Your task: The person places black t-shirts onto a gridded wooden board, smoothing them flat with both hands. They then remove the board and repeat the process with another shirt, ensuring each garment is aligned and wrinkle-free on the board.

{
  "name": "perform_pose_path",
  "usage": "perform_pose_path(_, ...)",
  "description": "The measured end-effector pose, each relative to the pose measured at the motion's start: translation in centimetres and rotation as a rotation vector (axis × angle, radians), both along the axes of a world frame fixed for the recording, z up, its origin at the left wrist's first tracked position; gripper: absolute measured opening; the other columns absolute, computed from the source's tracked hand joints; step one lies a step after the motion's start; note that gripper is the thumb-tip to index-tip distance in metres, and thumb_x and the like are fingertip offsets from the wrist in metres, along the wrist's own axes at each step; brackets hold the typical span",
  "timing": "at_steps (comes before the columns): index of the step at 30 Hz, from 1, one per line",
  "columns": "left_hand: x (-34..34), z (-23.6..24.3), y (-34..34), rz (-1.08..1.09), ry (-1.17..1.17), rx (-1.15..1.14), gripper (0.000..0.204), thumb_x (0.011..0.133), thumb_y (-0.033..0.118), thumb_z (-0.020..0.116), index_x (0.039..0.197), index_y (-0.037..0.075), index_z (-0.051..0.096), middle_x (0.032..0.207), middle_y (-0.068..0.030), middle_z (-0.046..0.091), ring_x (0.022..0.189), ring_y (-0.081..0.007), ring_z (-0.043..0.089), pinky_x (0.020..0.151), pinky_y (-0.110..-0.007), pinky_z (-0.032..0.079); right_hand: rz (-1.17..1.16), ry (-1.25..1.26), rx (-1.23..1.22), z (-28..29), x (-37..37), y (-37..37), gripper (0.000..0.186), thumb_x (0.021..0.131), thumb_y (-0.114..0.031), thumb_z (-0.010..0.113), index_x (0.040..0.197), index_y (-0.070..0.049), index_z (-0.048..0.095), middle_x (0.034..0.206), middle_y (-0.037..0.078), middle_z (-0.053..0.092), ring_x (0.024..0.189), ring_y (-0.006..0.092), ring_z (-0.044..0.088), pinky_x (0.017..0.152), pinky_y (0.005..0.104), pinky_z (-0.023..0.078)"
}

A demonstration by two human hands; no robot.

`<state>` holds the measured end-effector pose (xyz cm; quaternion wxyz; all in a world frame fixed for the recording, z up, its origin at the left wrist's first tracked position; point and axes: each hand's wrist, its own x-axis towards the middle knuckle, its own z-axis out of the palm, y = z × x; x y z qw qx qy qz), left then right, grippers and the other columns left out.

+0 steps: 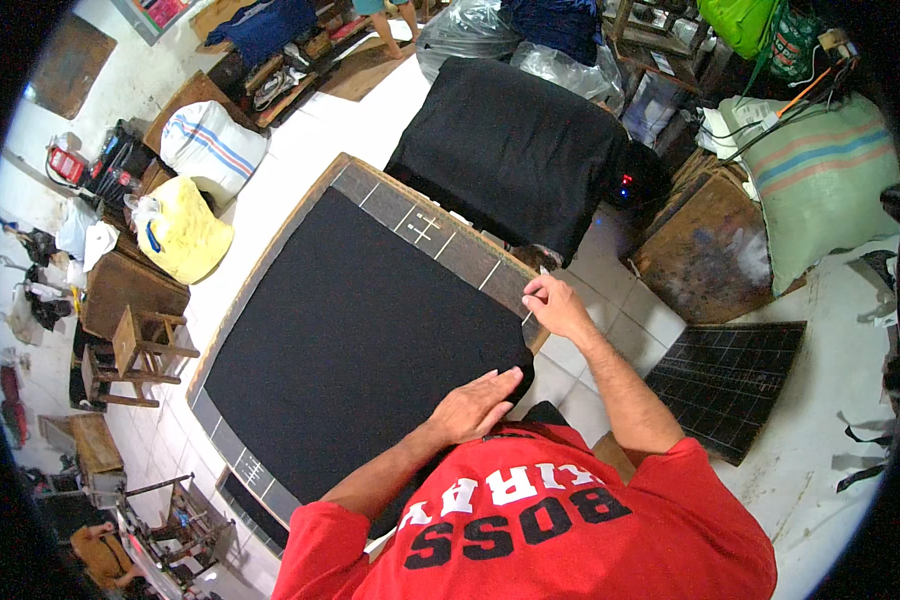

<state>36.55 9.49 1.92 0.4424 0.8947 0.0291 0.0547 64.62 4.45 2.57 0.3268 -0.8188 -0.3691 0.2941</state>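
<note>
A large piece of black cloth (355,320) lies spread over a dark board with white marked lines (455,258). My left hand (475,405) rests flat on the cloth's near right part, fingers stretched out. At the board's right edge, just beyond the cloth's corner, is my right hand (558,306). Its fingers are pinched together. A small pale tip shows above them, too small to name. Part of the cloth's near edge is hidden by my body and left arm.
Another black cloth (515,150) covers a bulky thing beyond the board. A second lined board (727,385) leans at the right, below a stuffed green sack (825,185). Small wooden stools (145,340), a yellow bundle (185,232) and a white sack (210,148) stand at the left.
</note>
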Motion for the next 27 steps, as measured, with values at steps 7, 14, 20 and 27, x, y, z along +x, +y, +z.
perform_pose_path(7, 0.8, -0.7, 7.9, 0.623, 0.214, 0.663, 0.066, 0.108, 0.03, 0.051, 0.161, -0.006, 0.036, 0.169, -0.0251, 0.034, 0.16, -0.0409, 0.028, 0.131, -0.055, 0.018, 0.149, -0.285, 0.158, -0.1, -3.9, 4.2, 0.017, 0.085, -0.021, 0.084, 0.092, -0.009, 0.075, 0.091, 0.008, 0.075, 0.093, 0.0315, 0.069, 0.091, 0.0447, 0.052)
perform_pose_path(14, 5.9, -1.9, 15.1, 0.811, 0.201, 0.784, 0.061, 0.108, 0.031, 0.048, 0.16, -0.002, 0.042, 0.169, -0.0198, 0.038, 0.159, -0.0379, 0.031, 0.131, -0.055, 0.021, 0.072, -0.526, 0.328, -1.7, -6.4, 11.6, 0.024, 0.082, -0.024, 0.086, 0.088, -0.008, 0.069, 0.088, 0.008, 0.07, 0.093, 0.0324, 0.066, 0.086, 0.0482, 0.051)
perform_pose_path(20, 6.6, -2.2, 16.4, 0.805, 0.173, 0.838, 0.061, 0.107, 0.033, 0.049, 0.159, 0.001, 0.044, 0.169, -0.018, 0.039, 0.158, -0.0373, 0.031, 0.128, -0.061, 0.021, 0.149, -0.486, 0.202, -1.6, -6.1, 14.3, 0.016, 0.077, -0.025, 0.082, 0.074, -0.011, 0.076, 0.083, 0.012, 0.075, 0.085, 0.0353, 0.069, 0.081, 0.0493, 0.055)
perform_pose_path(27, 5.9, -2.1, 15.0, 0.741, 0.241, 0.836, 0.057, 0.109, 0.036, 0.048, 0.161, 0.014, 0.046, 0.17, -0.016, 0.037, 0.16, -0.0377, 0.027, 0.126, -0.069, 0.015, 0.26, -0.493, 0.121, -1.3, -6.9, 14.1, 0.029, 0.091, -0.025, 0.071, 0.103, 0.0, 0.061, 0.09, 0.024, 0.074, 0.092, 0.0437, 0.071, 0.086, 0.0579, 0.051)
